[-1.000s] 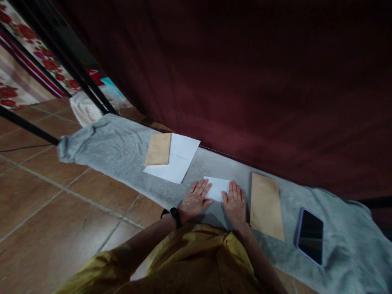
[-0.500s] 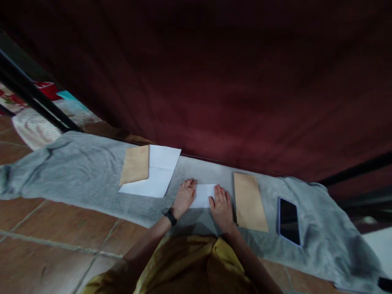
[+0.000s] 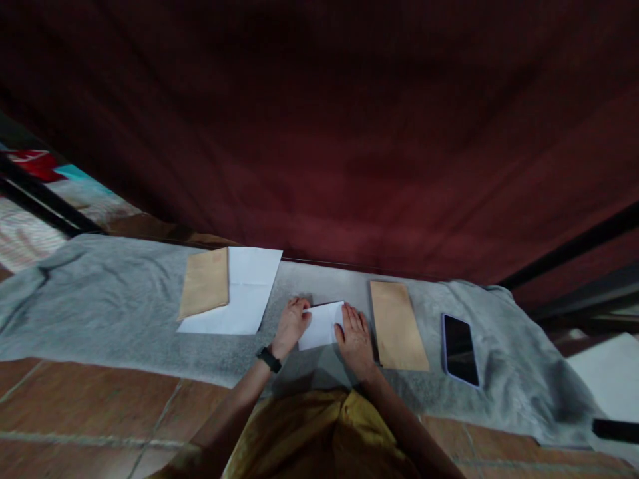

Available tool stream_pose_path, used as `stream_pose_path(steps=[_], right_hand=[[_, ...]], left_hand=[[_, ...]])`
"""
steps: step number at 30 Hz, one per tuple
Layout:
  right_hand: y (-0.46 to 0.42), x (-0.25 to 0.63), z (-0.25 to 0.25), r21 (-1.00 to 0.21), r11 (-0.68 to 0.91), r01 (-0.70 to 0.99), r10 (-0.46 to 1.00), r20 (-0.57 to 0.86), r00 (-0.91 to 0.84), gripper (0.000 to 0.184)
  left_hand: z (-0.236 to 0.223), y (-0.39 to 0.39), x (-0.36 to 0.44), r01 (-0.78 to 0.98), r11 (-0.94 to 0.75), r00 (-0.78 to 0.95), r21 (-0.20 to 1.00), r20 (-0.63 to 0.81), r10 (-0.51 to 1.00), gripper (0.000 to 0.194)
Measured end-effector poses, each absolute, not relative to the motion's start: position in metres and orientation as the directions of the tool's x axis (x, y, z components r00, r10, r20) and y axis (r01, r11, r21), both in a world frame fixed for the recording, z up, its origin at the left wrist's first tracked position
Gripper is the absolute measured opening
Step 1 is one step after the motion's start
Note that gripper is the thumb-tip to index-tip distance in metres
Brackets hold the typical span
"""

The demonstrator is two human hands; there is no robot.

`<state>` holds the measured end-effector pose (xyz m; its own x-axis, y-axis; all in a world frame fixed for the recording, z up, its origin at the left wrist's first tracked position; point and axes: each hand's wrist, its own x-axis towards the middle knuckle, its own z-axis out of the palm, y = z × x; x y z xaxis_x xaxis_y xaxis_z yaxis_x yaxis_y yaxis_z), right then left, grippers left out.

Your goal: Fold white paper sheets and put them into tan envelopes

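A small folded white paper lies on the grey cloth in front of me, a little askew. At its left end, my left hand, with a dark watch on the wrist, has its fingers closed on the upper edge. My right hand rests flat across the paper's right end, fingers stretched out. Just right of that hand is a brown envelope. To the left, a second brown envelope overlaps a larger white sheet that shows a crease.
Grey cloth covers the long low surface. A phone with a dark screen lies at the right. Behind hangs a dark red curtain, with dark bars on both sides. Brown floor tiles run along the near side.
My left hand has gone from lying along the paper to gripping its left end. The paper has turned slightly, its left end nearer me. My right hand stays flat; the view has shifted.
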<state>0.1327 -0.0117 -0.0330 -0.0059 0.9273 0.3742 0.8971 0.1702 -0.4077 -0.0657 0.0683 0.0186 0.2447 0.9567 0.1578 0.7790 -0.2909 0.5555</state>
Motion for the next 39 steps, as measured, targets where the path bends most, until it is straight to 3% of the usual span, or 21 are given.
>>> stream_pose_path(steps=[6,11,15,19,22,25,27,32,39], right_hand=[[-0.011,0.145,-0.035,-0.864,0.125,0.488,0.922,0.283,0.264,0.056],[-0.014,0.152,-0.032,-0.954,0.045,0.295,0.897,0.169,0.409,0.055],[-0.015,0.153,-0.033,-0.965,0.022,0.263,0.880,0.144,0.453,0.052],[-0.018,0.150,-0.033,-0.912,0.124,0.391,0.899,0.270,0.344,0.046],[-0.023,0.140,-0.028,-0.824,0.208,0.528,0.925,0.341,0.166,0.043],[-0.029,0.125,-0.022,-0.602,0.315,0.733,0.926,0.364,-0.100,0.046],[-0.032,0.117,-0.020,-0.461,0.337,0.821,0.923,0.336,-0.190,0.048],[-0.034,0.112,-0.024,-0.288,0.231,0.929,0.940,0.311,-0.138,0.050],[-0.033,0.112,-0.028,-0.249,0.162,0.955,0.940,0.333,-0.073,0.054]], left_hand=[[0.043,0.066,-0.064,0.666,-0.326,0.200,0.671,0.260,0.945,0.007],[0.050,0.040,-0.071,0.499,-0.548,0.301,0.671,0.459,0.836,0.012],[0.024,0.018,-0.087,0.517,-0.630,0.499,0.579,0.394,0.772,0.017],[-0.003,0.003,-0.100,0.572,-0.652,0.594,0.497,0.297,0.747,0.024],[-0.006,-0.005,-0.101,0.603,-0.650,0.609,0.463,0.258,0.750,0.034],[-0.001,-0.009,-0.095,0.624,-0.665,0.630,0.410,0.239,0.739,0.045],[-0.002,-0.010,-0.088,0.672,-0.652,0.612,0.351,0.234,0.756,0.049],[-0.020,-0.009,-0.075,0.841,-0.498,0.444,0.210,0.259,0.858,0.056],[-0.028,-0.012,-0.072,0.877,-0.445,0.385,0.180,0.290,0.876,0.068]])
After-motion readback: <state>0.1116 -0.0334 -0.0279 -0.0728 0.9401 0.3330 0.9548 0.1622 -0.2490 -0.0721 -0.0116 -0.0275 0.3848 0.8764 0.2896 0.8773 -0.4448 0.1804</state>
